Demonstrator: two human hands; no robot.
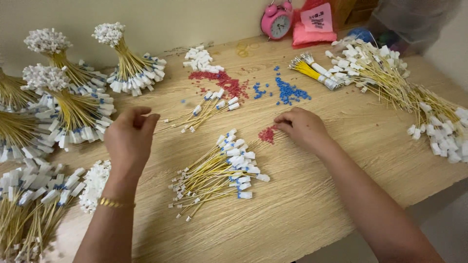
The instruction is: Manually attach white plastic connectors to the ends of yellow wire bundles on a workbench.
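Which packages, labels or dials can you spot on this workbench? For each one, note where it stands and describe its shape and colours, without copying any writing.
Pink bag: back edge of the table, right of centre; soft, plump packet.
Label: on the bag's front; pale pink rectangle, tilted, dark print.
Alarm clock: left of the bag; round, pink, white dial.
Clear plastic bag: far right corner; crumpled, see-through.
White tags: on the yellow wires nearest the hands; small rectangles, some with blue.

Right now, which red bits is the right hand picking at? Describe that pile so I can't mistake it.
Start at the loose heap of yellow wires in the middle of the wooden table. Just beyond its upper right end lies a small red pile, touched by the right hand. The bigger red scatter lies farther back, beside blue bits.
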